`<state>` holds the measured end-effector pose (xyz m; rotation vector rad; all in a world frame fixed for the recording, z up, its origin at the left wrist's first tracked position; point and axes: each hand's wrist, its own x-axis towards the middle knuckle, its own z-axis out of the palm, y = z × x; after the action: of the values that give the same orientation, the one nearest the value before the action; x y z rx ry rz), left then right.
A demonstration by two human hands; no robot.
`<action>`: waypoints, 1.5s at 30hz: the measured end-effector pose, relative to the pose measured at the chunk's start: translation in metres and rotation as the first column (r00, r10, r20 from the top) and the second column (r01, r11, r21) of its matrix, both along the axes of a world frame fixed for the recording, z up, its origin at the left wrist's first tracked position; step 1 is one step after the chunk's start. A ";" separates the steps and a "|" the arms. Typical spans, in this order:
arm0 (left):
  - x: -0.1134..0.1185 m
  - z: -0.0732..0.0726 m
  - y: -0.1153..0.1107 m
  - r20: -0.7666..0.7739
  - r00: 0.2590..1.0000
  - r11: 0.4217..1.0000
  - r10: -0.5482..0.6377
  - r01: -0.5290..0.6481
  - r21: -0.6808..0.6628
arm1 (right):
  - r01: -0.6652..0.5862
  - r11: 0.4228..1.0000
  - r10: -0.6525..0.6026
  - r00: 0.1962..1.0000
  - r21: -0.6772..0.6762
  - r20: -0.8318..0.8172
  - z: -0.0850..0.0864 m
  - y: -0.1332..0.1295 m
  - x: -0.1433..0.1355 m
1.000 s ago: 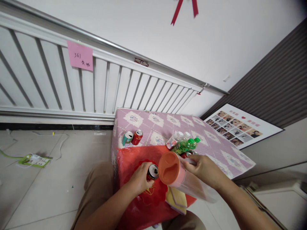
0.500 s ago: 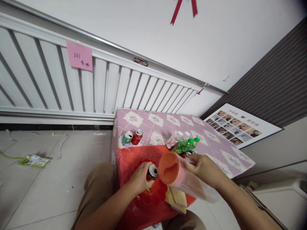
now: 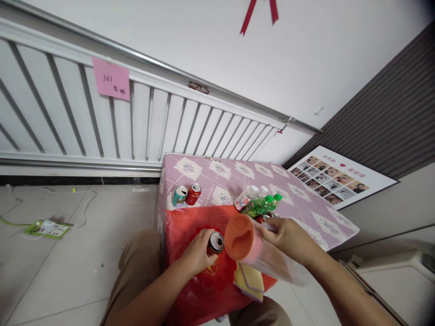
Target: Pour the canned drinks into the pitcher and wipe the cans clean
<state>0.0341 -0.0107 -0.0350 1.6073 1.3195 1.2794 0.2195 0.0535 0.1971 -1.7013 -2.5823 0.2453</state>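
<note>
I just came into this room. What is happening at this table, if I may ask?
The person's left hand holds an open dark can over a red cover. The right hand grips a clear pitcher by its handle, tilted so that its orange lid faces the can. No liquid shows between them. A teal can and a red can stand farther back, several bottles are beyond the right hand, and a yellow cloth lies nearer the person.

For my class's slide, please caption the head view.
Over red sheeting, left hand holds an opened can, right hand a tilted orange-lidded pitcher beside it.
</note>
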 end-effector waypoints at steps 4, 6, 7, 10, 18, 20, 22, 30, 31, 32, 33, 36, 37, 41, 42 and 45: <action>0.000 0.000 0.000 -0.004 1.000 1.000 0.003 -0.003 -0.008 | 0.002 1.000 -0.002 1.000 0.002 -0.009 0.000 0.000 0.001; 0.000 0.000 0.000 -0.003 1.000 1.000 0.004 -0.004 -0.008 | -0.007 1.000 0.007 1.000 0.005 -0.017 0.000 0.000 0.002; 0.000 0.000 0.000 -0.003 1.000 1.000 0.003 -0.003 -0.007 | -0.009 1.000 0.009 1.000 0.005 -0.019 0.000 0.000 0.002; 0.000 0.001 0.000 -0.003 1.000 1.000 0.002 -0.002 -0.003 | -0.001 1.000 0.001 1.000 -0.009 -0.009 0.000 0.000 0.001; -0.001 0.000 0.000 -0.013 1.000 1.000 0.004 -0.004 -0.002 | 0.012 1.000 -0.011 1.000 -0.022 0.011 0.000 0.000 0.002; 0.000 0.000 0.000 -0.015 1.000 1.000 0.005 -0.005 -0.002 | 0.008 1.000 -0.008 1.000 -0.020 0.003 0.000 0.000 0.002; -0.001 0.000 0.000 -0.015 1.000 1.000 0.005 -0.005 0.000 | 0.004 1.000 -0.004 1.000 -0.014 -0.007 0.000 0.000 0.001; -0.001 0.000 0.000 -0.015 1.000 1.000 0.000 0.000 0.011 | 0.012 1.000 -0.012 1.000 -0.013 -0.012 0.000 0.000 0.001; -0.001 0.000 0.000 -0.015 1.000 1.000 0.000 0.000 0.010 | 0.012 1.000 -0.013 1.000 -0.012 -0.014 0.000 0.000 0.001; 0.000 0.000 0.000 -0.015 1.000 1.000 0.001 -0.001 0.009 | 0.012 1.000 -0.012 1.000 -0.013 -0.015 0.000 0.000 0.001; 0.000 0.000 0.000 -0.015 1.000 1.000 0.001 -0.001 0.007 | 0.012 1.000 -0.013 1.000 -0.017 -0.012 0.000 0.000 0.001; 0.000 0.000 0.000 -0.017 1.000 1.000 0.004 -0.004 0.004 | 0.013 0.999 -0.013 1.000 -0.031 0.002 0.000 0.000 0.001; 0.000 0.000 0.000 -0.017 1.000 1.000 0.004 -0.004 0.004 | 0.013 0.999 -0.013 1.000 -0.033 0.006 0.000 -0.001 0.001; -0.001 0.001 0.000 -0.020 1.000 1.000 0.001 -0.001 0.000 | 0.017 0.999 -0.016 1.000 -0.031 0.015 0.000 -0.001 0.000; -0.001 0.001 0.000 -0.020 1.000 1.000 -0.001 0.001 0.000 | 0.016 0.999 -0.016 1.000 -0.031 0.018 0.000 0.000 0.000; -0.001 0.000 0.000 -0.021 1.000 1.000 -0.002 0.002 0.004 | 0.012 1.000 -0.011 1.000 -0.023 0.024 -0.001 0.000 0.001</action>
<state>0.0335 -0.0108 -0.0346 1.6286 1.3284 1.2676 0.2209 0.0537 0.1959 -1.7367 -2.5958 0.2573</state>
